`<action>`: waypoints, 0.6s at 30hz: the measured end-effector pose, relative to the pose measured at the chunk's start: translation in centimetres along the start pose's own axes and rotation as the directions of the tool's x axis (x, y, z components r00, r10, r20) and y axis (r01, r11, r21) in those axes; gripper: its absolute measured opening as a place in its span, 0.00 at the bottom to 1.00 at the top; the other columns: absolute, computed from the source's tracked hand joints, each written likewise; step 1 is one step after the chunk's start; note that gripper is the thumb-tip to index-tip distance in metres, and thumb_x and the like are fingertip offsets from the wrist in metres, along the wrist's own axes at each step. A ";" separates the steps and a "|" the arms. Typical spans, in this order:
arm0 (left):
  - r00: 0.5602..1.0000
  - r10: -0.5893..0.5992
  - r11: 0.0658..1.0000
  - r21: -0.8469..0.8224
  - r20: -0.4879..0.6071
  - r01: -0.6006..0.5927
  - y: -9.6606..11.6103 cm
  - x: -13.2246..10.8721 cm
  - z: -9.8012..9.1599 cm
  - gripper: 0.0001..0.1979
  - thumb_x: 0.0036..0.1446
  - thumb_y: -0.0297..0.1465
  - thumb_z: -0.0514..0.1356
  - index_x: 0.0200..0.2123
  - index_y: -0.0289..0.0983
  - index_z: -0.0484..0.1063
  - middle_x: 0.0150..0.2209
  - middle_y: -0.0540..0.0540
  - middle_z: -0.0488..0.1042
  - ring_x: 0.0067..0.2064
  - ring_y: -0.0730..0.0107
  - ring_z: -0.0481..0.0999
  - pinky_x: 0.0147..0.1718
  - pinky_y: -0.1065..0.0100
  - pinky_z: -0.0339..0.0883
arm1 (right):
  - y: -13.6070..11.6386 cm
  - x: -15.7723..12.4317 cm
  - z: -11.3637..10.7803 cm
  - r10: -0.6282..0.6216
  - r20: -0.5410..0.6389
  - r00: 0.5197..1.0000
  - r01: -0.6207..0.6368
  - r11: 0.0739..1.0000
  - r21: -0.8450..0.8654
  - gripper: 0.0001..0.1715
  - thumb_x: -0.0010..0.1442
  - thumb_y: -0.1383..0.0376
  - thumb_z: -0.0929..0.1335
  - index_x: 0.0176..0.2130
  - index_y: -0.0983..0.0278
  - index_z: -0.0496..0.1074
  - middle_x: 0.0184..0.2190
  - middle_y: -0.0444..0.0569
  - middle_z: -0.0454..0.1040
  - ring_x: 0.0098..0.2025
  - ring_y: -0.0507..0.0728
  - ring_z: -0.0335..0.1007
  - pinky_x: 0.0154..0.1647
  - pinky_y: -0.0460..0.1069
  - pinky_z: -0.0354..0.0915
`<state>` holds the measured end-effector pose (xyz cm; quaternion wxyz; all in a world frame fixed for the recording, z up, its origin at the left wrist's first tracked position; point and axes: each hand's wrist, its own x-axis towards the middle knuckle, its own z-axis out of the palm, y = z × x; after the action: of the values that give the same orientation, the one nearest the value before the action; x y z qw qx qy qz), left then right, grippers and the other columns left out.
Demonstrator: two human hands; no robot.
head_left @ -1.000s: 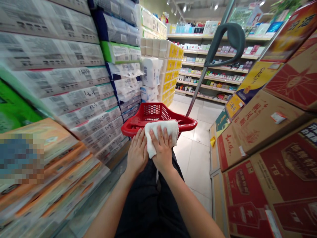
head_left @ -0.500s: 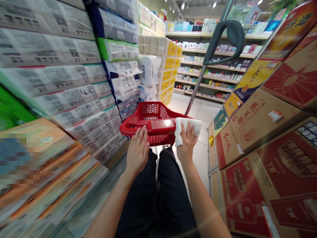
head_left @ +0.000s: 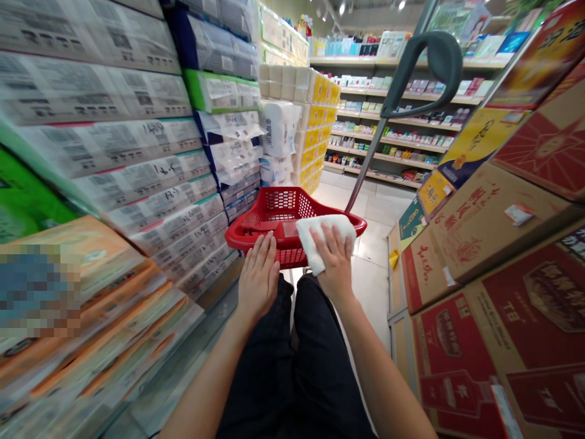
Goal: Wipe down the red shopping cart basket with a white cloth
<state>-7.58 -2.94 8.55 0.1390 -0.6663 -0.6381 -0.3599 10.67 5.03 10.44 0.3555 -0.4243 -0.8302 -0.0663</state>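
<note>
From my remote seat, the head view shows the left hand [head_left: 259,274] flat, fingers straight and together, grasping nothing, its fingertips at the near rim of the red basket [head_left: 287,242], left of that rim's middle. I see the right hand [head_left: 337,265] spread flat over a white cloth [head_left: 310,249], which lies across the same rim toward its right corner. Behind that corner, a metal pole [head_left: 365,164] slants up to a grey handle [head_left: 401,76].

Brown carton [head_left: 484,228] reads "帆风顺" (in red), red carton [head_left: 534,341] "郎牌特曲"
</note>
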 end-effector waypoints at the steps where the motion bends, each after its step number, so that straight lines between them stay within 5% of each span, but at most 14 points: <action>1: 1.000 0.001 1.000 0.000 0.002 -0.001 0.0 0.0 0.0 0.28 0.69 0.33 0.42 0.70 0.38 0.43 0.70 0.43 0.51 0.71 0.62 0.46 0.67 0.54 0.46 | 1.4 -0.2 -0.1 0.040 -0.015 0.999 -0.040 0.999 -0.005 0.34 0.63 0.69 0.60 0.66 0.56 0.56 0.69 0.47 0.53 0.72 0.61 0.41 0.70 0.65 0.36; 4: 1.000 0.008 1.000 -0.002 0.001 -0.008 0.0 0.0 0.0 0.28 0.69 0.33 0.42 0.70 0.38 0.43 0.70 0.43 0.51 0.71 0.62 0.46 0.67 0.55 0.45 | 4.5 -0.5 -0.2 0.149 -0.033 0.988 -0.150 0.988 -0.024 0.36 0.62 0.70 0.58 0.67 0.55 0.55 0.70 0.47 0.52 0.72 0.62 0.41 0.68 0.70 0.38; 7: 1.000 0.009 1.000 -0.008 -0.010 -0.010 -0.1 0.0 0.1 0.28 0.69 0.33 0.43 0.70 0.37 0.43 0.70 0.43 0.51 0.71 0.62 0.46 0.67 0.55 0.45 | 4.5 -0.4 -0.1 0.247 -0.041 0.968 -0.249 0.967 -0.055 0.37 0.60 0.71 0.58 0.67 0.55 0.56 0.70 0.47 0.50 0.72 0.63 0.40 0.67 0.72 0.40; 11: 1.000 0.004 1.000 -0.004 -0.016 -0.004 -0.1 0.0 0.1 0.28 0.69 0.32 0.43 0.70 0.37 0.43 0.70 0.42 0.51 0.71 0.62 0.46 0.67 0.55 0.45 | -0.5 -0.1 0.2 0.260 -0.028 0.965 -0.262 0.962 -0.081 0.40 0.58 0.71 0.60 0.68 0.58 0.54 0.71 0.49 0.47 0.72 0.66 0.36 0.68 0.69 0.39; 15: 0.999 0.035 0.999 -0.016 -0.027 -0.035 -0.6 -0.3 0.2 0.29 0.68 0.33 0.43 0.70 0.37 0.43 0.70 0.41 0.51 0.71 0.60 0.45 0.67 0.53 0.46 | -6.1 0.0 0.8 0.060 0.040 0.997 -0.058 0.998 -0.036 0.41 0.58 0.69 0.63 0.68 0.56 0.53 0.71 0.46 0.45 0.72 0.66 0.34 0.70 0.67 0.34; 18: 0.998 0.058 0.998 -0.028 -0.036 -0.059 -0.8 -0.4 0.3 0.29 0.68 0.32 0.44 0.70 0.37 0.43 0.70 0.40 0.52 0.71 0.59 0.45 0.66 0.51 0.47 | -7.3 -0.1 1.3 -0.052 0.062 0.997 0.051 0.999 0.014 0.39 0.60 0.65 0.64 0.68 0.53 0.52 0.71 0.44 0.46 0.73 0.63 0.35 0.71 0.64 0.33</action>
<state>-8.25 -2.95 7.82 0.1511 -0.6801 -0.6105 -0.3768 4.51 0.91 10.85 0.3303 -0.4024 -0.8519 -0.0570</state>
